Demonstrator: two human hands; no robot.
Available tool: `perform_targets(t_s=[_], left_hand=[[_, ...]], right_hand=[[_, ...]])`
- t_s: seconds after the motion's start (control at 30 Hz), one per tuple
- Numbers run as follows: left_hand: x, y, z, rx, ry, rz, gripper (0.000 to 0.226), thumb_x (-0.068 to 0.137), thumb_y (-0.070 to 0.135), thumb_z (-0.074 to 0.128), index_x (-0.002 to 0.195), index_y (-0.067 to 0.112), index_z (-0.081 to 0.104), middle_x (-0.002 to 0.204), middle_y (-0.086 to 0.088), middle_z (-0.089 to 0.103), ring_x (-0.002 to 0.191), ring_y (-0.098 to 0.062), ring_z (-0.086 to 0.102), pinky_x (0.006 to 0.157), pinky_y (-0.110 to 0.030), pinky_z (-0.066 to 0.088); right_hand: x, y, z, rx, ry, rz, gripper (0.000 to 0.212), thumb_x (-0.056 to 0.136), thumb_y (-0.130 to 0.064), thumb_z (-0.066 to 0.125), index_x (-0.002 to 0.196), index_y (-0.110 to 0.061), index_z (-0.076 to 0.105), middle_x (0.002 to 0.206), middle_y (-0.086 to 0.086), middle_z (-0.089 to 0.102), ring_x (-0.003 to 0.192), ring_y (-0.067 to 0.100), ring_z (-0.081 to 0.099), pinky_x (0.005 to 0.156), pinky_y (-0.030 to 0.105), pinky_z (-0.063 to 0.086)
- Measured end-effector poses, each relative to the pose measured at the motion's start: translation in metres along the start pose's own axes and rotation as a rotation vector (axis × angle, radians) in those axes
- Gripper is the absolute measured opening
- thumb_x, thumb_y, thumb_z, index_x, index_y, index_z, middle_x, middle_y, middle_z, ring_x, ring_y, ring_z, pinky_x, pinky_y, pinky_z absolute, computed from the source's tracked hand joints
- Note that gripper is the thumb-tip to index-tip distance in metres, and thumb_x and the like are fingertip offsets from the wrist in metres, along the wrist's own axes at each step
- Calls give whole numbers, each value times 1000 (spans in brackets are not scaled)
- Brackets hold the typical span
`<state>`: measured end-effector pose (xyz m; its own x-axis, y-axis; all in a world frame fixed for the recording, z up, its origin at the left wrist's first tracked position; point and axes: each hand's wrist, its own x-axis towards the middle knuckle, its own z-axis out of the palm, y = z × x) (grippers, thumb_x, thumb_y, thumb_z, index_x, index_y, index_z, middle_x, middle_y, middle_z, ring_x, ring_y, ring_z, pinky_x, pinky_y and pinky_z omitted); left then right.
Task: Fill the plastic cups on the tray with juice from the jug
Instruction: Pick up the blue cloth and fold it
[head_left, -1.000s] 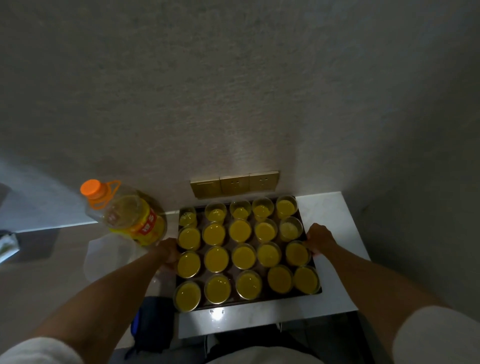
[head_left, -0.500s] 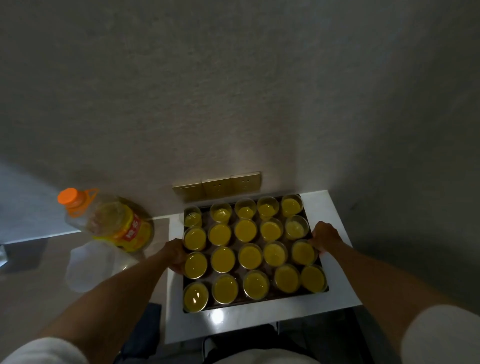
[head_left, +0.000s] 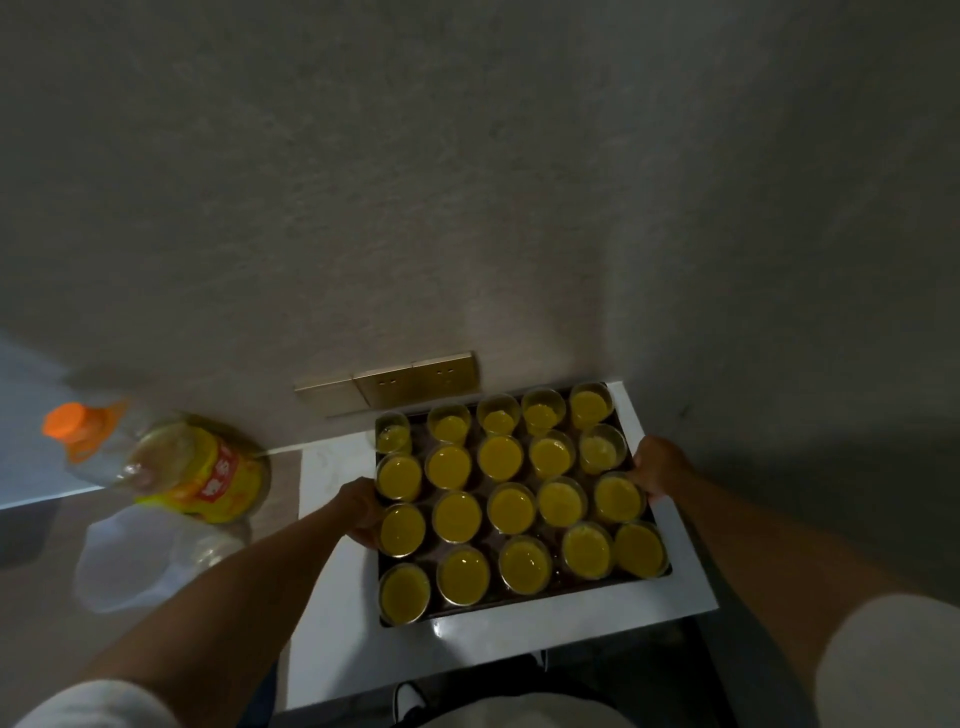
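A dark metal tray sits on a white tabletop and carries several clear plastic cups holding yellow juice. My left hand grips the tray's left edge, and my right hand grips its right edge. The juice jug, clear with an orange cap and a yellow-red label, stands to the left of the table, mostly drained. Fingertips of both hands are hidden under or behind the tray rim.
A grey wall with a row of brass-coloured sockets rises right behind the tray. A translucent plastic bag or container lies beside the jug on the brownish surface at left. A shoe shows below the table's front edge.
The view has drifted so the tray and table sit further right in frame. Both hands keep hold of the tray's sides. The jug stays in place at the left.
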<state>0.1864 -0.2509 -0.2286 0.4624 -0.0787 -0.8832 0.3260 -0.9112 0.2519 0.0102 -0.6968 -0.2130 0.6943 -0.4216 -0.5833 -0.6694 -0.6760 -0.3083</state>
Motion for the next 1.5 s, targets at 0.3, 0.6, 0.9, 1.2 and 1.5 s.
perform_targets(t_s=[0.3,0.6,0.9,1.2,1.5], left_hand=[[-36,56,31,-2,78,28,57,73,28,85,123,11,61,118,-9,68,107,-26,67,87,-36,58],[-33,69,47,29,166,41,47,78,30,86,115,14,62,107,-7,70,98,-24,70,80,-34,62],[-35,73,48,-5,136,-27,40,82,23,85,109,7,60,95,-11,68,75,-20,70,48,-23,55],[-34,70,44,-86,70,-44,46,76,17,88,109,7,57,107,-16,67,101,-32,70,90,-44,60],[-34,67,44,-17,80,-13,50,73,22,90,111,9,61,109,-13,71,99,-27,71,90,-41,60]], right_hand=[[3,27,-31,153,-77,86,34,90,-24,80,88,-11,48,95,12,55,95,38,66,49,31,54],[17,40,-42,125,-86,62,42,89,-31,81,106,-10,49,104,11,56,75,25,61,36,20,45],[24,42,-38,120,-107,73,40,89,-27,82,107,-9,51,115,18,60,95,35,67,62,38,63],[34,49,-32,69,-87,90,38,87,-37,82,93,-11,55,109,19,65,92,35,71,73,45,64],[39,46,-26,86,-106,127,63,91,-36,78,140,-7,51,140,18,57,107,38,66,78,46,64]])
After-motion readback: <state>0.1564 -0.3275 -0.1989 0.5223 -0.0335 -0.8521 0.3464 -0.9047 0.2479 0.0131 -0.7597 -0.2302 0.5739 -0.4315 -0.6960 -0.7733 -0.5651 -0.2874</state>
